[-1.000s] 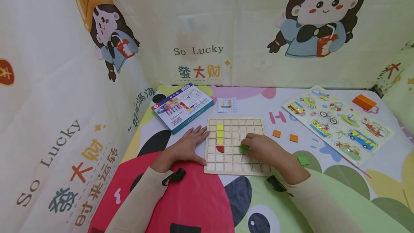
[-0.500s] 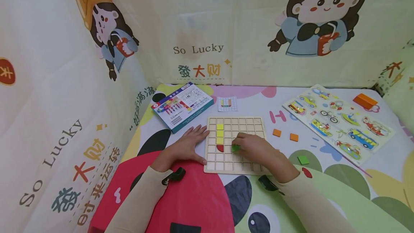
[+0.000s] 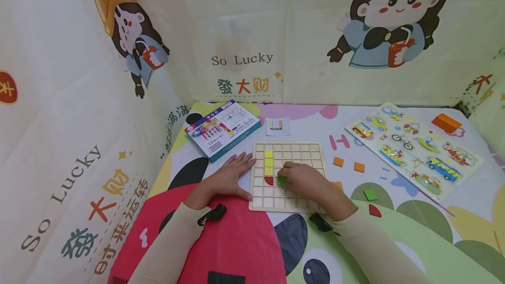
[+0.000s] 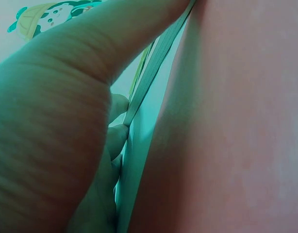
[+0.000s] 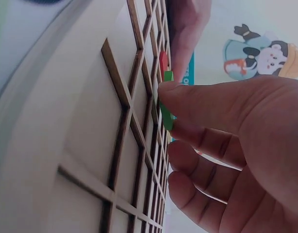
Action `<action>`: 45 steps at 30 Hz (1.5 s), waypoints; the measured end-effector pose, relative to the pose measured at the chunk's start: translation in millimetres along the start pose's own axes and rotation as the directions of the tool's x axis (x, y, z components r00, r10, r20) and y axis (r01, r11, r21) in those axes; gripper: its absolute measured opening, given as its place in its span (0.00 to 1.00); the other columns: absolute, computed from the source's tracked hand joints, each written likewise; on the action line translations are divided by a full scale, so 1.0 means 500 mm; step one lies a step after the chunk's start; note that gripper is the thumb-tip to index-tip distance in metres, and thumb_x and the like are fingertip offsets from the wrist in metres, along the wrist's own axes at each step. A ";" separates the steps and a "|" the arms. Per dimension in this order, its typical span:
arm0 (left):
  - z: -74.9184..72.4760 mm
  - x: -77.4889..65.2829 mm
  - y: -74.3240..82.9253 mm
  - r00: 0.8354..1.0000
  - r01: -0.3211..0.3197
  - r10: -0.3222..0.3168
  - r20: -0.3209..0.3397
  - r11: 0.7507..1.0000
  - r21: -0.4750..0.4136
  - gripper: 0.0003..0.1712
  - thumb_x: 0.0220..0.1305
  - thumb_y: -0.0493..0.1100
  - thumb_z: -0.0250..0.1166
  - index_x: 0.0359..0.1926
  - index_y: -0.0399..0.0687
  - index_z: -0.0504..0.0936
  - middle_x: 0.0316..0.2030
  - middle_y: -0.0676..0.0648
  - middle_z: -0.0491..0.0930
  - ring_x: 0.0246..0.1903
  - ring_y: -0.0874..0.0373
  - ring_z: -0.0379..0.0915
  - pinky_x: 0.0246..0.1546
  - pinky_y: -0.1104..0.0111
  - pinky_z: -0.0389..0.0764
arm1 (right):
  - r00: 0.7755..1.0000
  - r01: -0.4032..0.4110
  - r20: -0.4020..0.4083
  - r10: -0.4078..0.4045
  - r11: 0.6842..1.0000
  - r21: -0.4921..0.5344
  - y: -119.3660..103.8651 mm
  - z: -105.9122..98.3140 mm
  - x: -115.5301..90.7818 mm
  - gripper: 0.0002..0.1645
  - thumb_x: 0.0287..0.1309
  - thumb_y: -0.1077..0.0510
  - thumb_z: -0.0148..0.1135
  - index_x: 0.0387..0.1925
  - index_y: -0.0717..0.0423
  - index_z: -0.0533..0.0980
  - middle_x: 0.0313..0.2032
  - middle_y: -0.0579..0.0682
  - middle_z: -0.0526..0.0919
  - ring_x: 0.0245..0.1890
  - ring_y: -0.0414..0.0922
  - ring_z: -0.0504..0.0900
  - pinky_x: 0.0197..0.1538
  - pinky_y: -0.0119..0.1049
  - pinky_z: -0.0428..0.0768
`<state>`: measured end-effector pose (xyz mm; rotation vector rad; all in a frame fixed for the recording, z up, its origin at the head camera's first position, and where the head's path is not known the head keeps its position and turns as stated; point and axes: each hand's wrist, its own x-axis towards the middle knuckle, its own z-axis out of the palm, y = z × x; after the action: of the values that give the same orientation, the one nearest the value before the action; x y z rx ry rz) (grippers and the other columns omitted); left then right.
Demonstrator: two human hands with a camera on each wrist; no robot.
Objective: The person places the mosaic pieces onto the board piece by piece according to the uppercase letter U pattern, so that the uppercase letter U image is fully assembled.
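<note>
While the left edge of a wooden grid board is touched by the straight, outspread fingers and thumb of the left hand, a green piece is pinched between the thumb and index finger of the right hand. The left hand is left unclenched, with only the board's rim being touched. In the right wrist view, the green piece is seen almost edge-on, close to the grid, and the remaining fingers are loosely bent; whether the grid is touched by the piece cannot be told.

The green piece is held just to the right of a red rounded piece, which is set in the second column from the left. Directly above it, three yellow square tiles are lined up in adjoining cells.

To the right of the board, two orange square tiles, a green square tile and a red curved piece are scattered on the cloth-covered bench, and another orange piece is partly hidden by the right wrist. Beyond the board, a pattern card is laid near a cardboard box. At the far right, a vehicle puzzle board is placed beside an orange block.
</note>
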<state>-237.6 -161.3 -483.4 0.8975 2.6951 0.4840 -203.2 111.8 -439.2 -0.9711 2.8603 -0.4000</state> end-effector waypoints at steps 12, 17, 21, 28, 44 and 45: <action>-0.006 -0.001 0.006 1.000 0.002 -0.002 0.008 1.000 -0.002 0.71 0.36 0.78 0.69 0.77 0.53 0.51 0.76 0.52 0.44 0.74 0.55 0.28 0.70 0.59 0.31 | 1.000 0.010 0.004 -0.010 1.000 0.012 -0.006 0.006 0.010 0.15 0.55 0.57 0.71 0.46 0.51 0.84 0.38 0.44 0.80 0.36 0.41 0.80 0.43 0.37 0.80; -0.006 -0.001 0.006 1.000 -0.008 0.008 -0.003 1.000 0.000 0.71 0.36 0.79 0.68 0.77 0.53 0.52 0.76 0.51 0.44 0.74 0.54 0.28 0.71 0.58 0.32 | 1.000 0.013 0.010 -0.013 1.000 0.010 -0.005 0.007 0.013 0.15 0.55 0.57 0.71 0.46 0.51 0.84 0.38 0.45 0.80 0.35 0.41 0.80 0.43 0.38 0.80; -0.009 -0.002 0.007 1.000 -0.014 0.014 -0.005 1.000 0.005 0.70 0.37 0.78 0.68 0.77 0.52 0.52 0.76 0.51 0.44 0.74 0.53 0.29 0.71 0.57 0.33 | 1.000 0.010 0.015 -0.010 1.000 0.011 -0.004 0.006 0.014 0.15 0.55 0.58 0.70 0.46 0.51 0.84 0.39 0.44 0.80 0.35 0.41 0.79 0.42 0.37 0.79; -0.011 -0.001 0.010 1.000 -0.003 0.003 0.001 1.000 -0.003 0.70 0.36 0.78 0.69 0.77 0.53 0.51 0.76 0.52 0.44 0.74 0.53 0.29 0.71 0.57 0.32 | 1.000 0.007 0.023 -0.008 1.000 0.011 -0.003 0.005 0.016 0.15 0.55 0.58 0.70 0.46 0.51 0.84 0.38 0.44 0.79 0.34 0.40 0.78 0.41 0.36 0.79; -0.007 0.000 0.005 1.000 0.008 -0.008 0.007 1.000 0.001 0.71 0.36 0.79 0.68 0.77 0.55 0.51 0.76 0.53 0.43 0.74 0.56 0.27 0.71 0.59 0.31 | 1.000 0.004 0.031 -0.004 1.000 0.015 -0.002 0.008 0.018 0.15 0.55 0.58 0.69 0.46 0.51 0.84 0.38 0.44 0.79 0.35 0.41 0.79 0.42 0.37 0.80; -0.006 -0.001 0.005 1.000 0.009 -0.009 0.007 1.000 -0.001 0.71 0.36 0.79 0.68 0.77 0.55 0.51 0.76 0.53 0.43 0.74 0.56 0.27 0.71 0.59 0.31 | 0.999 -0.001 0.036 0.001 1.000 0.015 -0.001 0.009 0.018 0.15 0.55 0.58 0.69 0.47 0.50 0.84 0.39 0.44 0.79 0.35 0.41 0.79 0.43 0.37 0.79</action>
<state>-237.1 -160.4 -479.9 0.8842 2.6909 0.4799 -209.2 104.8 -443.3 -0.9647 2.8218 -0.3986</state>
